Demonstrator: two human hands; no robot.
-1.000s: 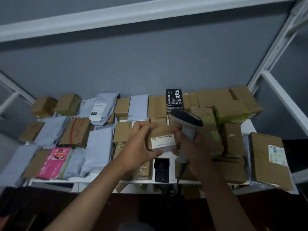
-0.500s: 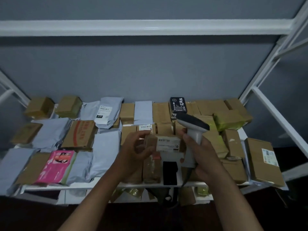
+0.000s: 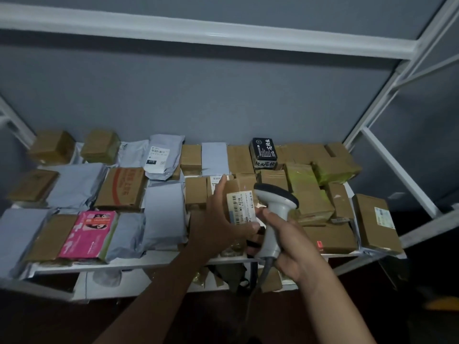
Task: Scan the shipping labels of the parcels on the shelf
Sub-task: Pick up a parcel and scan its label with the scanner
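Cardboard parcel [image 3: 239,194] with a white shipping label [image 3: 243,206] is held tilted above the shelf's [image 3: 149,263] front edge, near its middle, gripped by the left hand [image 3: 221,219]. Just beside it, the right hand [image 3: 295,247] clasps a grey scanner [image 3: 274,214], head close to the label.

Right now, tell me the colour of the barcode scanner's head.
Dark grey, nearly black, on a light grey handle: the barcode scanner, seen in the head view.

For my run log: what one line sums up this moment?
left hand holds box | right hand holds scanner | label faces camera
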